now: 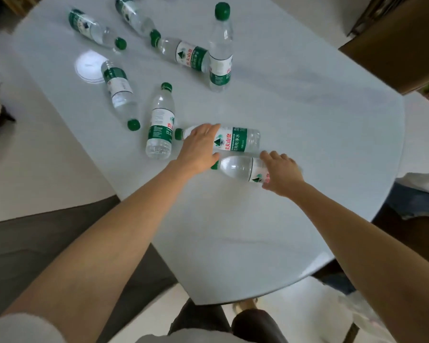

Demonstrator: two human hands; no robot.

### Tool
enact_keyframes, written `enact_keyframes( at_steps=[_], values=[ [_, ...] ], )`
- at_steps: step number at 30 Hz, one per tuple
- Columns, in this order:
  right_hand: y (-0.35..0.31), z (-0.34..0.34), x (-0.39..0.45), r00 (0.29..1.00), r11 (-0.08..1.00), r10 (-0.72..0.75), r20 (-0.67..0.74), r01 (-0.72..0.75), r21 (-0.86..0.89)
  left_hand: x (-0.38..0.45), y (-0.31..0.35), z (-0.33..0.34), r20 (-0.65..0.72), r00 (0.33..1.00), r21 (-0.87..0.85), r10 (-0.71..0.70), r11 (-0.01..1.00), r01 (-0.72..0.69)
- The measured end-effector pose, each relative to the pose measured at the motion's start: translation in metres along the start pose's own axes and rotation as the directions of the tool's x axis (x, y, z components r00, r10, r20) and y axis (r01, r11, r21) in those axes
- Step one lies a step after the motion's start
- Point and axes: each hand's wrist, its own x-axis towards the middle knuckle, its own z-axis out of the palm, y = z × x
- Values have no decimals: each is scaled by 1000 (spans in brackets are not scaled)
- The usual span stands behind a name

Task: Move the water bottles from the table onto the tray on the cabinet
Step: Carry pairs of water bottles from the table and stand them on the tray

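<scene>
Several clear water bottles with green caps and green-white labels lie scattered on a pale round table (295,125); one bottle (221,48) stands upright at the back. My left hand (198,149) lies flat on a lying bottle (235,141), fingers spread over its neck end. My right hand (281,173) wraps around the nearest lying bottle (235,168), covering its label end. Another bottle (160,122) lies just left of my left hand. The tray and the cabinet are out of view.
More lying bottles sit further back: one (120,94) left of centre, one (183,53) beside the upright bottle, two (94,28) at the far left. A brown wooden cabinet or chair (401,38) stands at the upper right. Pale floor surrounds the table.
</scene>
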Motion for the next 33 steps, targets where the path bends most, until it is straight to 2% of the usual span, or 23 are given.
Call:
enact_keyframes(
  at_steps=[3,5,11,15,17,22,25,27,28,29,31,32,33],
  values=[
    [5,10,-10,996,999,-5,90,1,44,26,1,11,90,996,78,23,997,-30],
    [11,17,-20,995,1000,-27,95,27,2,39,3,18,143,990,147,17,988,-39],
    [23,24,-39,994,998,-11,111,18,-65,64,21,23,147,989,313,24,947,-69],
    [37,23,-50,986,983,-51,161,78,-165,53,22,28,202,968,341,148,916,-211],
    [48,24,-58,980,972,-58,192,99,-211,38,17,27,249,940,365,232,877,-313],
    [75,25,-78,976,969,5,216,48,-244,-2,14,19,457,838,483,298,708,-515],
    [80,27,-84,976,972,59,209,-9,-233,-22,16,25,568,749,463,341,620,-633],
    [78,27,-88,975,978,94,200,-52,-203,-34,20,24,640,691,390,335,633,-668],
    [77,28,-89,973,981,116,198,-80,-179,-39,22,22,652,687,323,320,702,-634],
    [75,29,-90,971,982,135,197,-104,-159,-44,23,22,619,722,226,309,810,-541],
    [73,34,-93,966,980,175,192,-153,-128,-52,25,30,402,888,-16,224,971,-238],
    [72,35,-94,961,978,197,197,-178,-110,-56,26,38,264,959,-122,102,990,-71],
    [71,37,-96,956,977,212,202,-199,-83,-61,27,46,152,987,-207,-59,974,90]
  ],
)
